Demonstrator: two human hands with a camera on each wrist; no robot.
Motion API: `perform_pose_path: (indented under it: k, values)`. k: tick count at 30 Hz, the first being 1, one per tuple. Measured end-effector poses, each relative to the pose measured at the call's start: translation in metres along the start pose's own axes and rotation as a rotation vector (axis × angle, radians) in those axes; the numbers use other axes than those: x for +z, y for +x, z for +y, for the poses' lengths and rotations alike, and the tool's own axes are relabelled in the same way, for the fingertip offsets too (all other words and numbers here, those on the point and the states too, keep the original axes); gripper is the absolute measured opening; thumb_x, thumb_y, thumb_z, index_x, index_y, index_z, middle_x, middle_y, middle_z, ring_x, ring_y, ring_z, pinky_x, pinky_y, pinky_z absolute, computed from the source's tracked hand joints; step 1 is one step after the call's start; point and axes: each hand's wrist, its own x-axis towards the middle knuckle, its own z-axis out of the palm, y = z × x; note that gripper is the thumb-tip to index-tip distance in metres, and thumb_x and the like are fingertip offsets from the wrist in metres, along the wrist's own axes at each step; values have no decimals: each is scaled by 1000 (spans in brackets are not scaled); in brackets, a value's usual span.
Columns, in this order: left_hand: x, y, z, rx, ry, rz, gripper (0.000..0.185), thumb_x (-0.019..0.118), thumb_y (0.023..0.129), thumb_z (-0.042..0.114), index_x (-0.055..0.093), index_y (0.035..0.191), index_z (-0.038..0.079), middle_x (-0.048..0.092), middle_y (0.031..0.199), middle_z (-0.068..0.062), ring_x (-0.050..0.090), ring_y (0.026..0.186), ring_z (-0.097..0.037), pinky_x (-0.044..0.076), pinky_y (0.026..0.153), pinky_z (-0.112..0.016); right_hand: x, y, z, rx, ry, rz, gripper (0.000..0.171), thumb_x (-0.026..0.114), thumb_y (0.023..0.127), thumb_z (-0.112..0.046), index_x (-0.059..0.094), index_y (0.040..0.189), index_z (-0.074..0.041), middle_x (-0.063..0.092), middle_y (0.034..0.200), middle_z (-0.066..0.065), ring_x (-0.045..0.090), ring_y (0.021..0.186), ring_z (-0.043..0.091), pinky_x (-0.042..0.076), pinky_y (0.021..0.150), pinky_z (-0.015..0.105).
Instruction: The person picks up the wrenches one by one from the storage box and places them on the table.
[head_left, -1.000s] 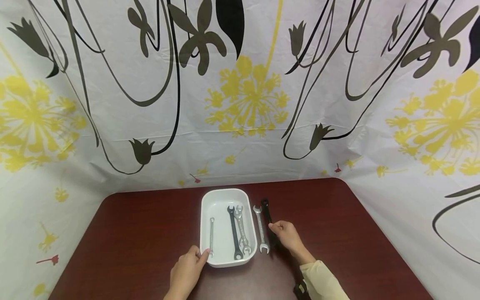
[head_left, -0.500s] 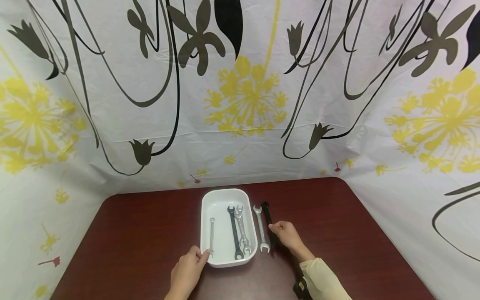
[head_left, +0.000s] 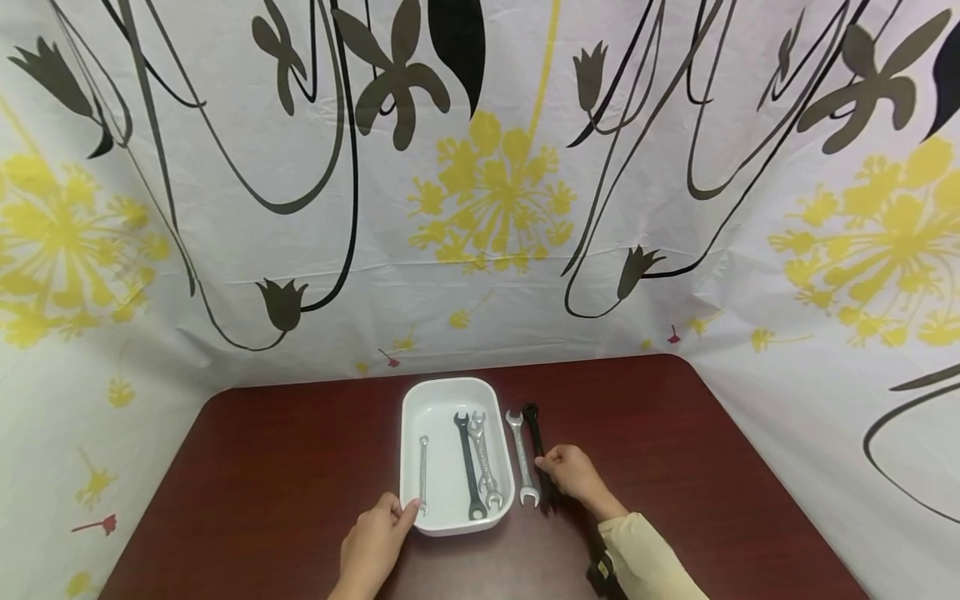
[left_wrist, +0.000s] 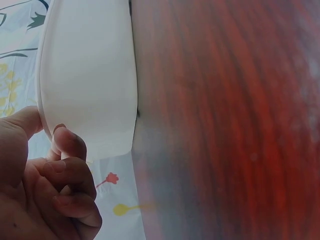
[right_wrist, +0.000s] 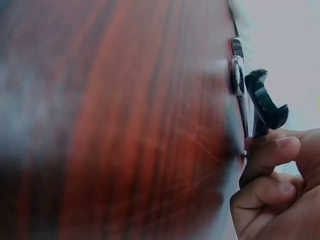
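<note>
A dark red-brown table (head_left: 285, 467) with a wood-grain finish and rounded far corners filled the lower half of the head view. Behind and around it hung a white sheet (head_left: 480, 250) printed with yellow dandelion bursts, black looping stems and grey-brown tulip shapes; it showed faint fold creases. No writing or brand could be read anywhere.

A white tray (head_left: 417, 400), smooth, rectangular with rounded corners, sat at the lower centre of the frame. Inside it lay a small silver wrench (head_left: 423, 471) at the left, and a black open-end wrench (head_left: 468, 462) beside a silver open-end wrench (head_left: 483, 462) at the right.

The left hand (head_left: 372, 546) held the tray's near left corner, thumb on the rim and fingers (left_wrist: 70, 145) curled under the wall.

Just right of the tray, on the table, lay a silver wrench (head_left: 521, 458), and touching beside it a black wrench (head_left: 534, 433) with a matt finish. The right hand (head_left: 573, 475), a cream sleeve (head_left: 645, 558) at the wrist, pinched the black wrench at mid-shaft between its curled fingers (right_wrist: 270, 150).
</note>
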Motion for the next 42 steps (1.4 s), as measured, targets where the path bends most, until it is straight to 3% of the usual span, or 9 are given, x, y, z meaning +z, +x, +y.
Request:
perform_pose_path:
  k: [13,19,33,42]
  values:
    - [0,-1,-1,4,-7,-2,35,60,92,43,49,73,16,39,57,8,38,51,-9,30,49,-29,-4,2,-2,-6,-169,-16,26,66,89,-16,58,68,-5,46,50,-2,41,40,10,36,44,25]
    - [0,-1,-1,9,-7,2,34,61,92,42,49,73,16,38,57,9,37,51,-8,30,48,-29,-6,2,-5,32,-240,-10,28,69,87,-20,58,65,-7,49,50,-2,43,40,11,36,44,27]
    - [0,-3,-3,-9,1,-19,35,61,92,43,48,72,16,38,57,8,38,52,-9,30,49,-30,-6,0,-1,70,-314,8,27,72,85,-26,59,67,-11,53,52,-1,47,42,12,37,45,29]
    - [0,0,-3,10,2,-6,35,60,92,44,49,72,17,36,56,8,40,52,-9,31,49,-30,-9,4,0,46,-289,3,29,72,85,-25,58,64,-10,53,51,-1,46,40,12,37,44,28]
